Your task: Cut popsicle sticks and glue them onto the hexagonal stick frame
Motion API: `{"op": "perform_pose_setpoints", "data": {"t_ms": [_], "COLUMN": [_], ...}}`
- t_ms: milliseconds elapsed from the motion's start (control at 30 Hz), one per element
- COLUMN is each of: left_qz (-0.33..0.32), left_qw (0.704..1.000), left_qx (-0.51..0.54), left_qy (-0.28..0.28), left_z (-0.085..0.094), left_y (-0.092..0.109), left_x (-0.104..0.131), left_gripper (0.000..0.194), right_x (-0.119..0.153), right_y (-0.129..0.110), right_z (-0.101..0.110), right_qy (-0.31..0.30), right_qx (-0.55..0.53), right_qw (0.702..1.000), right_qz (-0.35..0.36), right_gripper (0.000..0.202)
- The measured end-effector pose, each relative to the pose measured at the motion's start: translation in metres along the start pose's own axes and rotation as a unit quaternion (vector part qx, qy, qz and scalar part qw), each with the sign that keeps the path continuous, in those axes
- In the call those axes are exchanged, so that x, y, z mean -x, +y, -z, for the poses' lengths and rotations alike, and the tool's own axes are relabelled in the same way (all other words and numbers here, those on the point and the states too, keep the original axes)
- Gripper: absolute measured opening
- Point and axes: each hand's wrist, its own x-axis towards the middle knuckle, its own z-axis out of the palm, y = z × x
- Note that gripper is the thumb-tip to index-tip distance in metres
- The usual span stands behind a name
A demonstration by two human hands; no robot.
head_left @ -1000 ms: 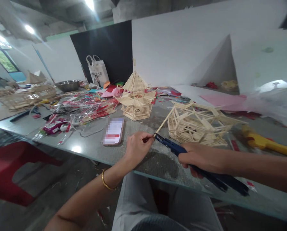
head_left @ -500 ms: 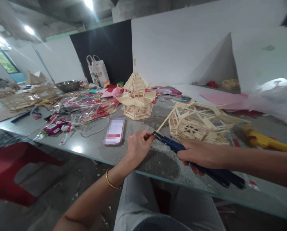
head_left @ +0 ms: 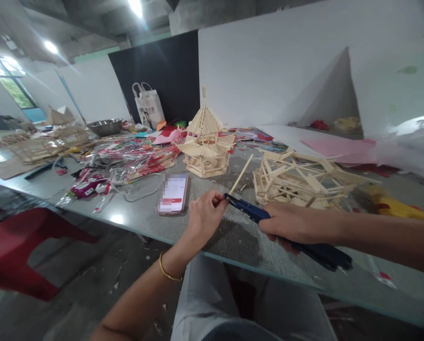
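My left hand pinches the near end of a thin pale wooden stick. My right hand is wrapped round dark blue long-handled pliers, whose jaws are at the stick just beyond my left fingertips. The stick slants up and away past the jaws; its pinched end is hidden by my fingers. To the right, close to the pliers, lies an openwork frame of wooden sticks. A stick-built pavilion model with a pointed roof stands upright behind my hands.
A phone with a lit screen lies left of my left hand. Plastic-wrapped packets and a steel bowl are farther left. At the right is a yellow object. A red stool stands below the table edge.
The handles of the pliers have come closer together in my right hand. The stick's far end now stands apart from the openwork frame. The view has shifted slightly.
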Motion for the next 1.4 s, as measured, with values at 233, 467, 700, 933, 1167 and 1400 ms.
{"op": "perform_pose_setpoints", "data": {"t_ms": [233,467,700,933,1167,1400], "left_qz": [-0.014,-0.088,-0.086,-0.095,-0.187,-0.198], "left_qw": [1.000,0.981,0.978,0.968,0.923,0.913], "left_qx": [-0.013,-0.170,-0.181,-0.222,-0.317,-0.306], "left_qy": [-0.004,-0.039,-0.052,-0.072,-0.114,-0.183], "left_z": [0.005,0.006,0.007,0.009,0.015,0.022], "left_y": [-0.003,-0.008,-0.005,-0.004,-0.003,0.003], "left_x": [-0.001,0.002,-0.008,-0.022,-0.039,-0.051], "left_gripper": [0.013,0.023,0.023,0.026,0.030,0.029], "right_x": [-0.009,-0.014,-0.023,-0.032,-0.046,-0.049], "right_y": [0.002,0.002,0.008,0.006,0.001,0.003], "right_z": [0.002,-0.001,0.006,0.006,0.001,0.001], "right_qy": [-0.003,-0.002,-0.019,-0.006,-0.003,-0.071], "right_qx": [-0.005,-0.010,-0.040,-0.026,-0.091,-0.155], "right_qw": [1.000,1.000,0.999,0.999,0.996,0.984], "right_qz": [0.021,0.019,0.017,0.036,-0.008,-0.042], "right_gripper": [0.021,0.021,0.017,0.022,0.031,0.035]}}
